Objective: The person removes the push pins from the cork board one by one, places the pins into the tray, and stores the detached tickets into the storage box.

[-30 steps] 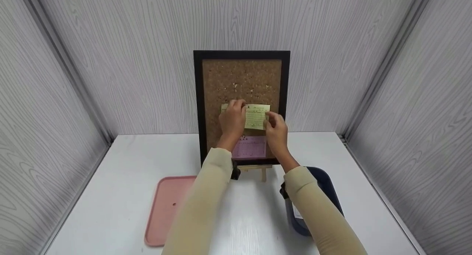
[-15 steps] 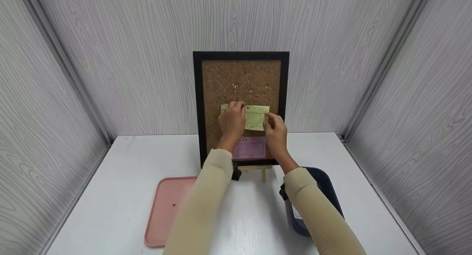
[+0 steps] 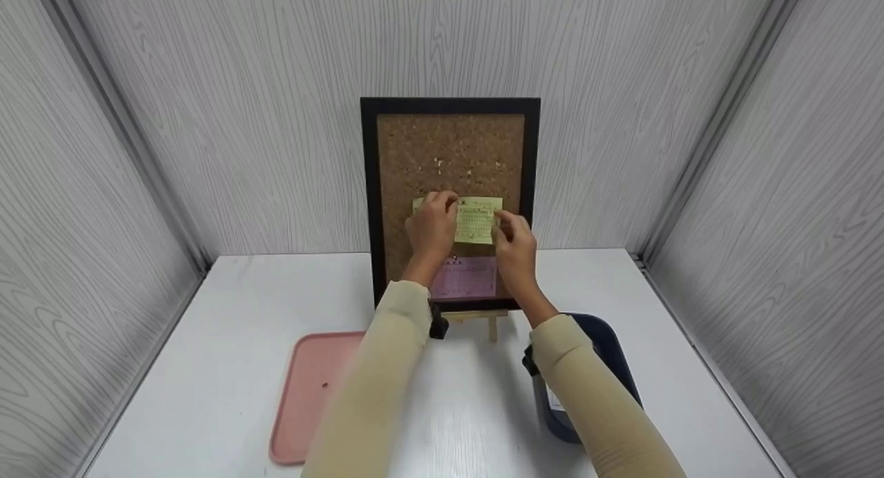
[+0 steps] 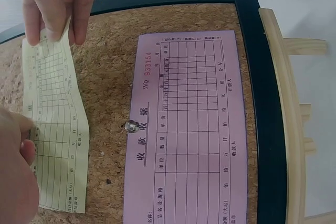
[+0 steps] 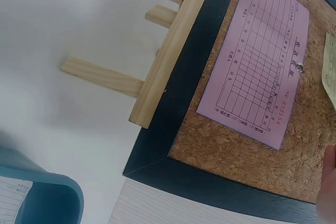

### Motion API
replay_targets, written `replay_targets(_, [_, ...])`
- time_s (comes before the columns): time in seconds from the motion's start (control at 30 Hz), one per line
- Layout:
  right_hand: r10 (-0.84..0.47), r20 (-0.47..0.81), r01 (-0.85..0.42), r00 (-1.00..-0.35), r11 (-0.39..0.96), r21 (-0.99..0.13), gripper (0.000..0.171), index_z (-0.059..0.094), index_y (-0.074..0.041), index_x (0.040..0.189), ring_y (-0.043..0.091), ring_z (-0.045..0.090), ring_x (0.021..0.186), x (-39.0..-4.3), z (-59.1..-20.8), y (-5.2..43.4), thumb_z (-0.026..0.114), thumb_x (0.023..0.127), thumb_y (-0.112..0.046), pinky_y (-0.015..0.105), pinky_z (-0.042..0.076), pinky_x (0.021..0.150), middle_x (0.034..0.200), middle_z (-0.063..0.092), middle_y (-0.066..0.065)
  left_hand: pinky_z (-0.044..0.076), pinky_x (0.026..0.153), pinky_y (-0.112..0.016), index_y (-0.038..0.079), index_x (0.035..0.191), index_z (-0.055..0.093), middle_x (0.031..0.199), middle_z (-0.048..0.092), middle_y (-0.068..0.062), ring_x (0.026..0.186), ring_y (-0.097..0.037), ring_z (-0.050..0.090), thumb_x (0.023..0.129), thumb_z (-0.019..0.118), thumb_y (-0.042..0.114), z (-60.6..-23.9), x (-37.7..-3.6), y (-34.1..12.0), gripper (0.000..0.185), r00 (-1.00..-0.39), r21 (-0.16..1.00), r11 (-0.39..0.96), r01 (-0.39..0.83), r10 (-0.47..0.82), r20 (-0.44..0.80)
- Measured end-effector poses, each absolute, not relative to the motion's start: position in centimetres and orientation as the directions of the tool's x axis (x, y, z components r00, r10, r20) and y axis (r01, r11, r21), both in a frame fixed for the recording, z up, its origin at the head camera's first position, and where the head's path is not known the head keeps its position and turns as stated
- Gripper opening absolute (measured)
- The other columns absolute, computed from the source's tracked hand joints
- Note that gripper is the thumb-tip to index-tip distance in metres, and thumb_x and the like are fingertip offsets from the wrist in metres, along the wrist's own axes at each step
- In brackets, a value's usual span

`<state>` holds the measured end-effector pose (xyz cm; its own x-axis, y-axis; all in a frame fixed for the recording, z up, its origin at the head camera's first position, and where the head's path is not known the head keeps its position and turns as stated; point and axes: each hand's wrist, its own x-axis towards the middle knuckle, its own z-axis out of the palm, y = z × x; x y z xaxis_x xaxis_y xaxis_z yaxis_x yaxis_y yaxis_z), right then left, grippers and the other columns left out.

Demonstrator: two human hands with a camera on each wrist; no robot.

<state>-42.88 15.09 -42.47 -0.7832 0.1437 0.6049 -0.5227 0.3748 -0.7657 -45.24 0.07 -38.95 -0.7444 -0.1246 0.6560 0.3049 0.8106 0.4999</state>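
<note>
A yellow receipt slip [image 3: 476,221] lies against a cork board [image 3: 452,143] in a black frame. My left hand [image 3: 433,224] has its curled fingertips together at the slip's upper middle; whatever they pinch is hidden. At the slip's right edge, my right hand [image 3: 516,246] pinches the paper between thumb and fingers; the left wrist view shows it bent outward there. Below hangs a pink receipt slip [image 4: 184,129], held by a clear push pin [image 4: 132,126]. In the right wrist view, only a sliver of the right hand [image 5: 328,187] shows.
The board stands on a wooden easel [image 5: 168,56] on a white table [image 3: 276,291]. A pink tray [image 3: 311,402] with a small dark spot lies front left. At right, under the right forearm, is a blue bin [image 3: 611,347] containing white paper [image 5: 11,198]. Wood-patterned panels surround the table.
</note>
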Motion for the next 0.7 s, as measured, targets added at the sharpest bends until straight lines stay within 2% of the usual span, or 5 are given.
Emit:
replay_targets(0.17, [0.136,0.625,-0.546,-0.769,0.369,-0.752,0.026,0.066,-0.003,0.125,0.018,0.059,0.092,-42.9,-42.4,15.0,0.061,0.099,-0.003,0.026,0.048,0.074,0.109,0.061,0.011,0.053,0.066,-0.038,0.022,0.11,0.076,0.104,0.073,0.003,0.081,-0.015,0.069,0.101,0.062,0.028,-39.1,-45.2,-0.2,0.017,-0.758,0.516,0.789,0.333,-0.102,0.645])
replay_targets(0.33, [0.135,0.642,-0.561,-0.754,0.374,-0.738,0.026,0.066,-0.002,0.124,0.017,0.058,0.089,-42.8,-42.5,15.0,0.061,0.098,-0.002,0.024,0.047,0.072,0.108,0.062,0.012,0.054,0.076,-0.04,0.024,0.11,0.076,0.104,0.073,0.006,0.092,-0.012,0.07,0.1,0.065,0.029,-39.0,-44.9,-0.5,0.016,-0.798,0.596,0.727,0.341,-0.111,0.592])
replay_targets(0.47, [0.138,0.652,-0.568,-0.745,0.381,-0.73,0.025,0.067,-0.002,0.123,0.017,0.058,0.085,-42.6,-42.7,15.2,0.061,0.098,-0.002,0.024,0.046,0.07,0.105,0.062,0.012,0.053,0.082,-0.042,0.026,0.11,0.075,0.106,0.074,0.009,0.095,-0.01,0.07,0.099,0.065,0.032,-39.0,-44.5,-0.6,0.015,-0.823,0.648,0.681,0.341,-0.117,0.556])
replay_targets(0.63, [0.133,0.648,-0.571,-0.75,0.365,-0.735,0.026,0.066,-0.004,0.124,0.017,0.06,0.087,-42.0,-43.0,15.4,0.061,0.099,-0.002,0.023,0.048,0.071,0.108,0.062,0.011,0.052,0.084,-0.043,0.027,0.109,0.075,0.107,0.075,0.01,0.096,-0.011,0.07,0.099,0.066,0.033,-39.2,-43.7,-0.9,0.015,-0.847,0.718,0.605,0.345,-0.128,0.516])
replay_targets(0.7, [0.13,0.649,-0.571,-0.75,0.367,-0.734,0.027,0.066,-0.004,0.125,0.018,0.06,0.089,-41.8,-43.2,15.6,0.061,0.099,-0.002,0.023,0.049,0.072,0.109,0.062,0.011,0.051,0.082,-0.042,0.026,0.109,0.074,0.108,0.074,0.01,0.091,-0.012,0.069,0.099,0.065,0.033,-39.3,-43.3,-1.0,0.015,-0.856,0.744,0.568,0.352,-0.127,0.501])
